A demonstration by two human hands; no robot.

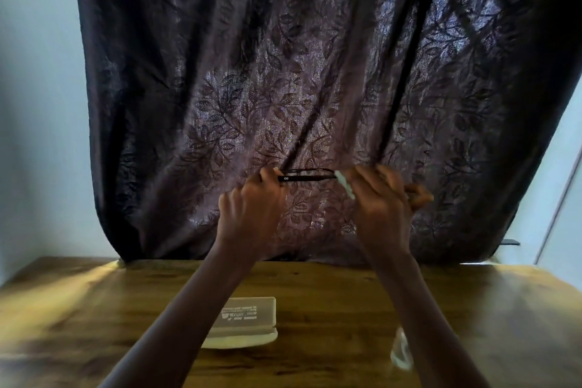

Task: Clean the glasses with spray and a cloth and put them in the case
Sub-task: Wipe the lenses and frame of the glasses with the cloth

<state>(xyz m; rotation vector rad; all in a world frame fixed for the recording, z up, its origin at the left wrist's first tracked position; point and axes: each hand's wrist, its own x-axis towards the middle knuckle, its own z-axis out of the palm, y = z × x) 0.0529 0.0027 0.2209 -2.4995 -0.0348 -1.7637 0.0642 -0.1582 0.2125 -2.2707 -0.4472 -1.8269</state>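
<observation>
Black-framed glasses (304,177) are held up in front of the curtain, well above the table. My left hand (252,205) grips their left end with curled fingers. My right hand (378,198) holds a pale cloth (345,185) against the right end of the glasses, and that lens is hidden behind the cloth and fingers. An open beige glasses case (252,321) lies on the wooden table (94,309) below my left forearm. A small clear spray bottle (401,353), blurred, sits on the table beside my right forearm.
A dark leaf-patterned curtain (283,72) hangs right behind the table's far edge. Pale walls show at left and right. A small dark bracket (510,242) sticks out at the curtain's lower right.
</observation>
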